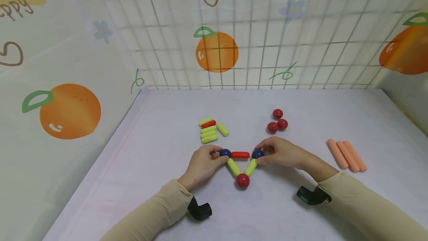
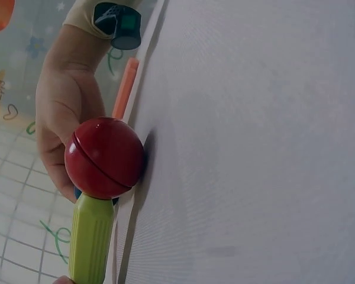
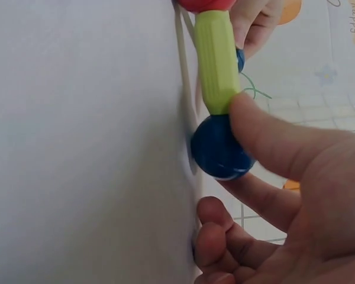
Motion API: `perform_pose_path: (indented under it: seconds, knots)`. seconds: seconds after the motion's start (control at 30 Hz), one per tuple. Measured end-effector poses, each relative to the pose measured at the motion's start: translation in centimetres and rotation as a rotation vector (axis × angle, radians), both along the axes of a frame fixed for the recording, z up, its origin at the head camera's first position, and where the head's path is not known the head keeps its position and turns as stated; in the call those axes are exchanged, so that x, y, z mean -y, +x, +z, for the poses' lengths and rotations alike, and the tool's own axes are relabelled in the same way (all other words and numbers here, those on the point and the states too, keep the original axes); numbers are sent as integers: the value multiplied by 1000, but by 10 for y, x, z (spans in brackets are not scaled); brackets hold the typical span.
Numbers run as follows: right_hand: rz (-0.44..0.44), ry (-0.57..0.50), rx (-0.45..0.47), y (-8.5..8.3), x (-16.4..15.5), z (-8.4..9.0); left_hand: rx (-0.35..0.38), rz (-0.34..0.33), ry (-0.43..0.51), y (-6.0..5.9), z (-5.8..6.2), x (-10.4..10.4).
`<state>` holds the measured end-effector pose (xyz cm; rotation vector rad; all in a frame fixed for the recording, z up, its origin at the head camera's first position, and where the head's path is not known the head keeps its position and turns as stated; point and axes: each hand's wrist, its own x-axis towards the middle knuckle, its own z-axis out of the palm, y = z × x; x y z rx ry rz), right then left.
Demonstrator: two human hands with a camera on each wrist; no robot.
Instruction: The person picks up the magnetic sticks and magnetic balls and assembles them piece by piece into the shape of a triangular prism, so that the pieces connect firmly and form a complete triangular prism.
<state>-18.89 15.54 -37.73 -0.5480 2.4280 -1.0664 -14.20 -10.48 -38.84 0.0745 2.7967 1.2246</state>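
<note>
A flat triangle of sticks and balls lies on the white table (image 1: pixel 140 181). A red stick (image 1: pixel 240 155) joins two blue balls. Two green sticks (image 1: pixel 233 166) run down from them to a red ball (image 1: pixel 242 180). My left hand (image 1: pixel 216 154) pinches the left blue ball (image 1: pixel 225 153). My right hand (image 1: pixel 264 154) pinches the right blue ball (image 1: pixel 258 154). The right wrist view shows my thumb (image 3: pixel 284 142) on that blue ball (image 3: pixel 219 148), which joins a green stick (image 3: pixel 217 59). In the left wrist view the red ball (image 2: pixel 105 157) and a green stick (image 2: pixel 92 236) fill the foreground.
Behind the triangle lie a small pile of green sticks with one red stick (image 1: pixel 209 130) and three red balls (image 1: pixel 277 121). Three orange sticks (image 1: pixel 346 154) lie at the right. Printed walls and a wire grid (image 1: pixel 267 47) enclose the table.
</note>
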Motion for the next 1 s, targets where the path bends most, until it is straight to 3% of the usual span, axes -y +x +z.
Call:
perform_pose_path:
  seconds: [0.37,0.67,1.0]
  knots:
    - [-1,-17,21,-2,4,-2,-7,-3,-19,0,0,-2]
    - [-41,51,-66,0,2,0,11,-11,-38,3,3,-2]
    - [-93,66,-94,-3,2,4,19,-40,-32,12,7,-1]
